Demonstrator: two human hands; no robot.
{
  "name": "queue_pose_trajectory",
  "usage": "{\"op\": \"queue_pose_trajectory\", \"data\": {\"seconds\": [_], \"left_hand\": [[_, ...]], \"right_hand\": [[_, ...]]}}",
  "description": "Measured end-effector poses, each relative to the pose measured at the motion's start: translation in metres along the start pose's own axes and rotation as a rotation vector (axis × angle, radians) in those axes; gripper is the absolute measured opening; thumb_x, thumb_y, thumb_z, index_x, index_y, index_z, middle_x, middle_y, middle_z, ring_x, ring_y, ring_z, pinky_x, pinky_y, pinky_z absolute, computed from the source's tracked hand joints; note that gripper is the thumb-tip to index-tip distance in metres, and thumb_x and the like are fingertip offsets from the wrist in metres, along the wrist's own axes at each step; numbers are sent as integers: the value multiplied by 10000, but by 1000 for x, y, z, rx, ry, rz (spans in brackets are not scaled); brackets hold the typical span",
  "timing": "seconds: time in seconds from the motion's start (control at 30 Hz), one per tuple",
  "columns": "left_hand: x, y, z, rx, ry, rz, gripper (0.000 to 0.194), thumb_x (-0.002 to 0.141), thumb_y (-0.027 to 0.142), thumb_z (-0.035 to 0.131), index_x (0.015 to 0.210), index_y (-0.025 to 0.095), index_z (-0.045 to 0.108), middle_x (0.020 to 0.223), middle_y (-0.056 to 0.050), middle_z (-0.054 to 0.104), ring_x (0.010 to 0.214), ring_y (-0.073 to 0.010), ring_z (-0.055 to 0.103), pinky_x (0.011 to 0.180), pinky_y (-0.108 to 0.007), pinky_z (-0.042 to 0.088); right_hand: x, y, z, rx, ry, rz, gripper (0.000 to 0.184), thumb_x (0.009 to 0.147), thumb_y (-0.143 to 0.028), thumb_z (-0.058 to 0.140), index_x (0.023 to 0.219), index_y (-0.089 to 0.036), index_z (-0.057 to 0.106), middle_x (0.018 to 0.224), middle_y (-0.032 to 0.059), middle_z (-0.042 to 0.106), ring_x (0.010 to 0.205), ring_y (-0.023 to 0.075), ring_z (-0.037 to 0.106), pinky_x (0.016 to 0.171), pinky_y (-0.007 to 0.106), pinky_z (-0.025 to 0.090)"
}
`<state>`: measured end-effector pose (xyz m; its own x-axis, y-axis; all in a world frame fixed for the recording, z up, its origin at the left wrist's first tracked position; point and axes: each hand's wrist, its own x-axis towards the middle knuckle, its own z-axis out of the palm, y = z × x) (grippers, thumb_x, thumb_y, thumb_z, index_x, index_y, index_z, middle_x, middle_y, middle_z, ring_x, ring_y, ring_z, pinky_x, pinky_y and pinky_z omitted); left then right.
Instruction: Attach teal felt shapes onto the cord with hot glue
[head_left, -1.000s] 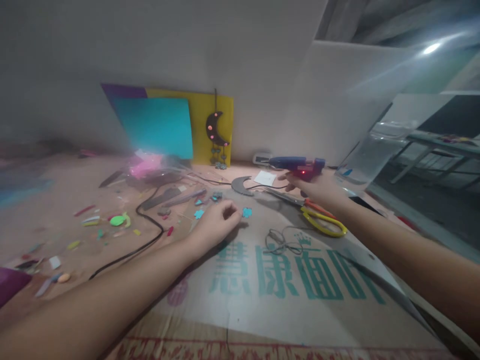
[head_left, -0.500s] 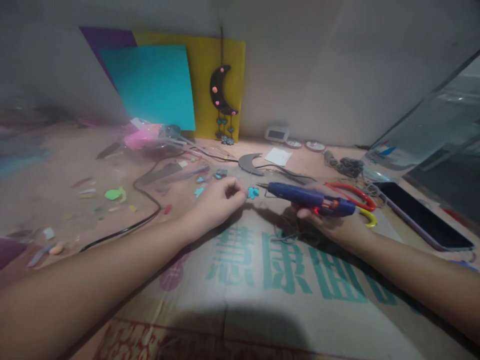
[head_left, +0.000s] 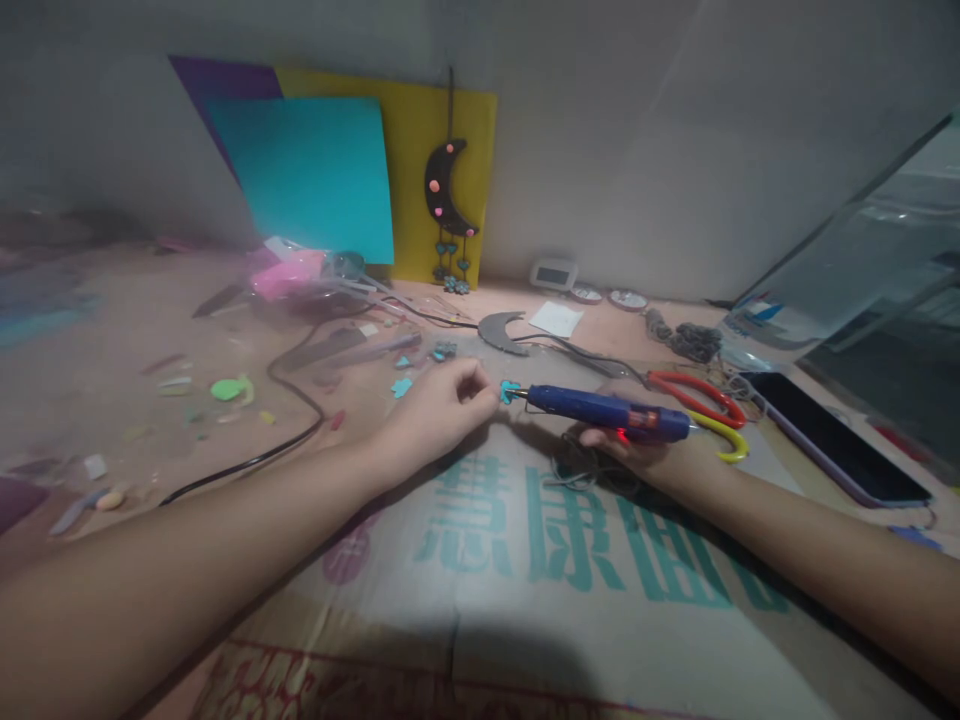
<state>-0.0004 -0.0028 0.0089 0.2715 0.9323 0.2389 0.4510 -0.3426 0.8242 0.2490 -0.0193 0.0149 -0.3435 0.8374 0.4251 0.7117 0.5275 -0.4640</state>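
My left hand (head_left: 450, 402) is closed in a pinch on a small turquoise flower-shaped piece (head_left: 510, 390), held just past its fingertips. Wrapped around a blue hot glue gun (head_left: 600, 408) is my right hand (head_left: 637, 440), with a red light glowing on the gun's side. The gun's metal nozzle points left and meets the flower piece, or lies just in front of it. More turquoise pieces (head_left: 402, 387) lie behind my left hand. A grey crescent moon (head_left: 502, 332) rests on the table beyond both hands.
A finished-looking dark moon hanging (head_left: 444, 190) leans against yellow card (head_left: 480, 150) at the back. Red-handled scissors (head_left: 701, 392), a phone (head_left: 836, 438) and grey yarn (head_left: 696, 340) are on the right. A black cord (head_left: 247, 462) and clay scraps lie left.
The glue gun has moved left, bringing its nozzle from beside the flower piece to its surface or right in front of it. My left hand keeps its pinch.
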Motion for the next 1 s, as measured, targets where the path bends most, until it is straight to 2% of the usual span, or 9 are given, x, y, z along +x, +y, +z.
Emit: {"op": "queue_pose_trajectory", "data": {"seconds": [0.2,0.77,1.0], "left_hand": [[-2,2,0,3,-6,-7,140,813,253,521,700,174,548,628,22,569,583,-122,523,529,-221,363],[-2,1,1,-23,-11,13,168,835,267,523,695,175,542,606,22,562,550,-114,504,511,-214,346],[-1,-1,1,-17,-25,7,171,847,276,518,709,178,542,604,28,559,554,-113,511,518,-210,350]], "right_hand": [[1,-1,1,-26,-1,23,414,763,-638,616,708,-231,564,657,42,619,638,220,587,588,340,464],[2,-5,-1,-51,-40,59,350,770,-549,646,700,-222,541,637,30,604,604,201,582,564,334,459],[2,-3,2,-10,-36,69,374,754,-595,640,704,-236,550,659,38,609,625,221,589,593,368,470]]}}
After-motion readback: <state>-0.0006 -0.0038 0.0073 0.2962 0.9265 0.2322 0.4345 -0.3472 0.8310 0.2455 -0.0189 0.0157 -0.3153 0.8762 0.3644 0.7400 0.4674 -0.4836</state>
